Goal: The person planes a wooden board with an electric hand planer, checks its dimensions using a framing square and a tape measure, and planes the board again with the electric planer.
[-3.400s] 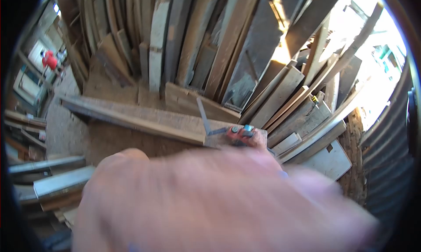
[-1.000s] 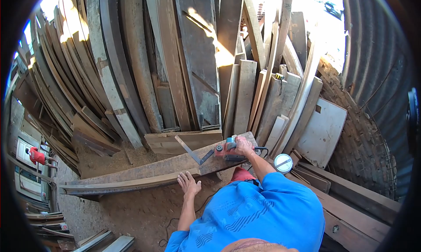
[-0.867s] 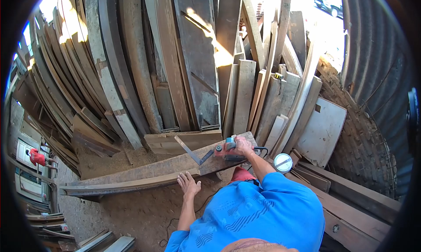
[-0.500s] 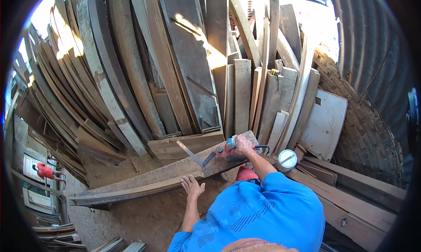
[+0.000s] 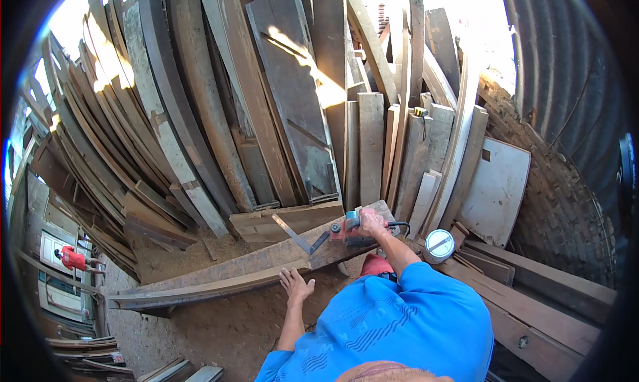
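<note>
My right hand (image 5: 373,223) is wrapped round the handle of a red and teal electric hand planer (image 5: 347,229), which sits on the right end of a wide plank (image 5: 266,257). A dark cord leaves the planer's rear. Just left of the planer, a try square (image 5: 297,237) lies on the plank with its blade pointing up and left. Along the plank's near edge runs a narrow wood strip (image 5: 226,285). My left hand (image 5: 296,285) is open, fingers spread, with the fingertips at the right end of that strip.
Tall boards (image 5: 200,109) lean in a dense row behind the plank. A white-lidded can (image 5: 438,245) stands right of me, beside long timbers (image 5: 526,315). A yellow tape measure (image 5: 420,112) sits on an upright board. At far left is another person in red (image 5: 72,257).
The view has shifted slightly. My hands, the planer and the try square look the same. At far left, the person in red has changed posture.
</note>
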Available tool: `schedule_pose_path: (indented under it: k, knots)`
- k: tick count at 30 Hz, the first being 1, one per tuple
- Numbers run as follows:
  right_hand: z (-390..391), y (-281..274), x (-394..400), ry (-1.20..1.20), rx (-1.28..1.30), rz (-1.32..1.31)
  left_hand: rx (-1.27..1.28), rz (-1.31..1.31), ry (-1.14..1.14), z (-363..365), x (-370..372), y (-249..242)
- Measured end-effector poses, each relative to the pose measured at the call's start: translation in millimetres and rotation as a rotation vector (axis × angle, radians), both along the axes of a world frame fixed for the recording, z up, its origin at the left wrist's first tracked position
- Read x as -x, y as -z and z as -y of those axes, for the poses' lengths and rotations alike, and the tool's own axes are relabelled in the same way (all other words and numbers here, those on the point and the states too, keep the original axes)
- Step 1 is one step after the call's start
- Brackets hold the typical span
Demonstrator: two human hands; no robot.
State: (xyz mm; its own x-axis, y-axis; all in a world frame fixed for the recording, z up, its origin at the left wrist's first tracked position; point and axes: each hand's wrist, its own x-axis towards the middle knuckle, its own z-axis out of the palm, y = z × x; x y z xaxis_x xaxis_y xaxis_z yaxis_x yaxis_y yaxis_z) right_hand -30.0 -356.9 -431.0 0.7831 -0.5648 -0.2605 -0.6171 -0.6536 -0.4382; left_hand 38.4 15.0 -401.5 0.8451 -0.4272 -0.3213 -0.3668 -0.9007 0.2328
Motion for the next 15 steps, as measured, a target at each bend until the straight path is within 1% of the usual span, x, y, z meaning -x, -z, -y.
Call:
schedule_pose_path:
  k: [3, 5, 7, 8, 10, 11, 12, 13, 15]
  knots:
    - [1.6, 2.3, -2.5, -0.005, 0.006, -0.006, 0.150, 0.055, -0.031, -0.9, 35.0, 16.8]
    - [2.5, 4.7, -1.2, -0.011, 0.009, -0.007, 0.323, -0.205, 0.034, -7.1, 50.0, 29.8]
    - [1.2, -2.7, 1.4, -0.023, 0.014, -0.002, 0.780, -0.980, -0.178, -36.0, 63.1, 109.3]
    - [2.4, -4.5, 1.6, -0.035, -0.007, -0.011, 0.878, -1.027, -0.214, -43.1, 76.0, 117.6]
    - [4.3, -6.2, 0.3, -0.068, -0.046, -0.032, 1.083, -1.115, -0.290, -50.4, 99.6, 115.4]
    - [2.4, -11.1, 0.7, -0.072, 0.037, -0.023, 1.052, -1.147, -0.303, -48.8, 102.4, 100.8]
    - [-4.0, -21.8, 5.1, -0.081, 0.119, -0.015, 1.023, -1.179, -0.321, -35.9, 104.2, 43.9]
    - [-11.1, -34.7, 7.7, -0.090, 0.201, -0.005, 0.994, -1.209, -0.337, -30.7, 104.4, 8.4]
    - [-27.5, -53.6, 8.6, -0.178, 0.232, 0.165, 0.984, -1.203, -0.365, -35.2, 105.1, -0.8]
